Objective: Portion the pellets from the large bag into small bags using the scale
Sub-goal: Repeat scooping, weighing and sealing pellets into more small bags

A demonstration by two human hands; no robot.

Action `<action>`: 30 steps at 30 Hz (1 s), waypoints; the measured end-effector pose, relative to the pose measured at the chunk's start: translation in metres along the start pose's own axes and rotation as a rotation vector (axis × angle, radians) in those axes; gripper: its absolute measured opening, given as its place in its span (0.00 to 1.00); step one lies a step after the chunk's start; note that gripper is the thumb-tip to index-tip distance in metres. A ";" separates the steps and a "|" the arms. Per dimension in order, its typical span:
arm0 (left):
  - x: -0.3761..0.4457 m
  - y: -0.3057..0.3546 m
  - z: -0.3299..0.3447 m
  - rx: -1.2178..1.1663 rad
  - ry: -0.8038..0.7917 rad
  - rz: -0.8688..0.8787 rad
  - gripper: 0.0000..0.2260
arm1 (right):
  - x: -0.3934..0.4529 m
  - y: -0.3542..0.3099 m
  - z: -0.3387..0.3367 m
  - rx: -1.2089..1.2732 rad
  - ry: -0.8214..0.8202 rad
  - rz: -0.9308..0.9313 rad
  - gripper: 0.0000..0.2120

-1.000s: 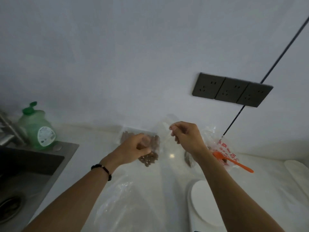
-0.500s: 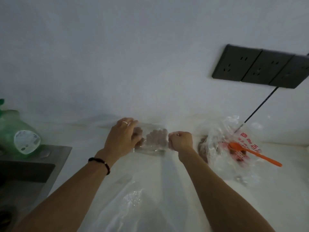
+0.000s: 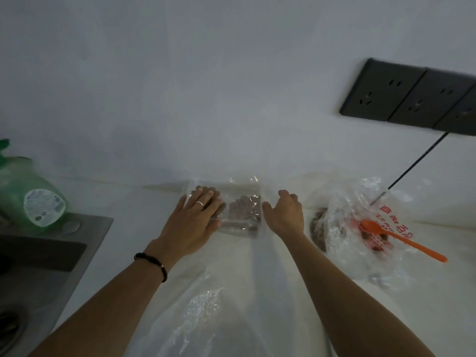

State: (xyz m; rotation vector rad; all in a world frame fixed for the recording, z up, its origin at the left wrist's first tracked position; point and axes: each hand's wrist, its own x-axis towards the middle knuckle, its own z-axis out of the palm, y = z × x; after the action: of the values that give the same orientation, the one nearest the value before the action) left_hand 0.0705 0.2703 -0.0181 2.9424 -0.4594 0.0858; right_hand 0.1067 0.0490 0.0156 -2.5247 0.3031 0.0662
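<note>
Left hand (image 3: 192, 222) lies flat, fingers spread, on the small clear pellet-filled bag (image 3: 242, 211), right hand (image 3: 284, 215) relaxed, open, just beside it.

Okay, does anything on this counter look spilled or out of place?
Nothing looks spilled. The orange spoon lies across the crumpled large bag, handle overhanging, and could slip. The small bag lies flat by the wall, left hand resting on it.

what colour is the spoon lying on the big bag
Orange spoon, on the large bag; clearest in the head view.
</note>
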 end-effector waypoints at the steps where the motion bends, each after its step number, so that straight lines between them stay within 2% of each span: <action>1: -0.002 0.005 -0.004 0.010 0.018 0.013 0.29 | -0.004 0.002 -0.004 -0.044 0.016 -0.043 0.25; 4: -0.004 0.026 -0.016 -0.001 0.106 0.067 0.24 | -0.021 0.010 -0.024 -0.180 0.059 -0.171 0.27; 7: -0.007 0.065 -0.028 -0.009 0.132 0.093 0.25 | -0.040 0.025 -0.051 -0.258 0.120 -0.282 0.29; 10: -0.009 0.110 -0.030 -0.026 0.112 0.148 0.26 | -0.056 0.049 -0.083 -0.323 0.154 -0.312 0.29; 16: 0.003 0.215 -0.020 -0.004 0.069 0.256 0.26 | -0.080 0.128 -0.150 -0.273 0.279 -0.252 0.25; 21: 0.009 0.319 -0.005 -0.083 0.098 0.352 0.28 | -0.089 0.227 -0.204 -0.244 0.386 -0.164 0.22; 26: 0.020 0.449 0.037 -0.205 0.090 0.431 0.25 | -0.084 0.358 -0.253 -0.202 0.322 0.040 0.21; 30: 0.039 0.523 0.071 -0.237 -0.041 0.389 0.26 | -0.069 0.440 -0.278 -0.150 0.201 0.184 0.23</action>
State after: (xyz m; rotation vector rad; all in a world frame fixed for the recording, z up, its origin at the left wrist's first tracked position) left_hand -0.0508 -0.2448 -0.0061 2.5917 -0.9701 0.0161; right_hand -0.0676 -0.4457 0.0095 -2.6496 0.6324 -0.0970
